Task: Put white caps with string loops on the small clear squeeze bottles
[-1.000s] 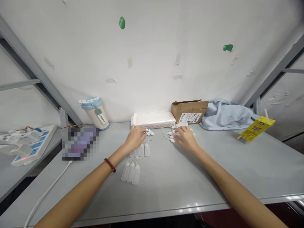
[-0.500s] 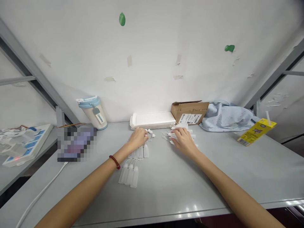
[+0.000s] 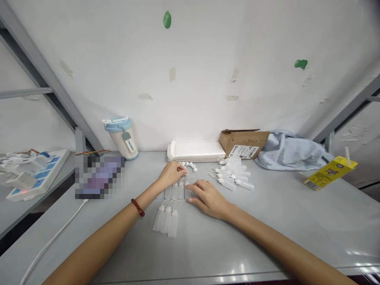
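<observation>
Translucent front bottles (image 3: 165, 220), three side by side with white loops at their necks, lie on the grey table (image 3: 234, 253), nearer the person than all the fingers. Just beyond them comes the right hand (image 3: 209, 198), its thumb and forefinger apart; at their tips lies the end bottle (image 3: 188, 192) of a second row, though whether they grip it cannot be told. The other bottles of that row (image 3: 174, 192) lie side by side to the left of these fingertips, below the left hand (image 3: 172, 174). That hand's fingers are bent inward; whether they are clamped on anything cannot be told. Small white caps (image 3: 191, 165) lie just past its fingertips. Beyond the right fingers, and to their right, is a loose bunch of bottles (image 3: 233, 173). Well to the right of both hands, a yellow carton (image 3: 329, 173) leans at a tilt. Farther out than the left fingers stands a stack of white trays (image 3: 197, 150), with a cardboard box (image 3: 245, 143) at its right end. Well left of the left fingers, a blue-lidded tumbler (image 3: 122, 138) stands near the wall (image 3: 196, 51).
</observation>
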